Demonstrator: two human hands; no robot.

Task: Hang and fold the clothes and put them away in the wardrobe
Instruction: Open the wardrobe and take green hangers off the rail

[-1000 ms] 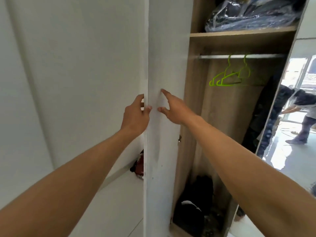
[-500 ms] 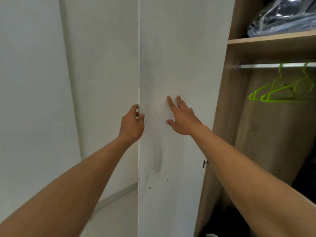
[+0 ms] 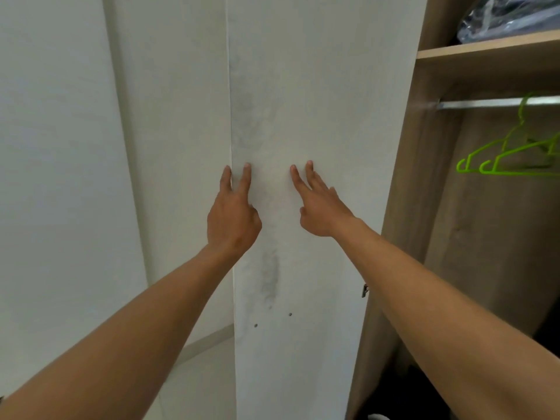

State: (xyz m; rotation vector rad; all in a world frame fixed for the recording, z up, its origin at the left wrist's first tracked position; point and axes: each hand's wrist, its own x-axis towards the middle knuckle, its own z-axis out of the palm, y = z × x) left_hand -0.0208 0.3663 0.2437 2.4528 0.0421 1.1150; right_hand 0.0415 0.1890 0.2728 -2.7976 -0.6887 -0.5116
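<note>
On the white wardrobe door (image 3: 318,86), left hand (image 3: 233,219) straddles its edge, right hand (image 3: 321,210) beside, fingers (image 3: 247,177) straight.

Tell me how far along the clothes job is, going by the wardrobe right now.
Early, it seems. Done: the right compartment stands open, a plastic-wrapped bundle on its shelf. In hand: left hand and right hand press on the white door, holding no garment. Left: the green hangers on the rail are bare, so hanging and folding look undone.
</note>
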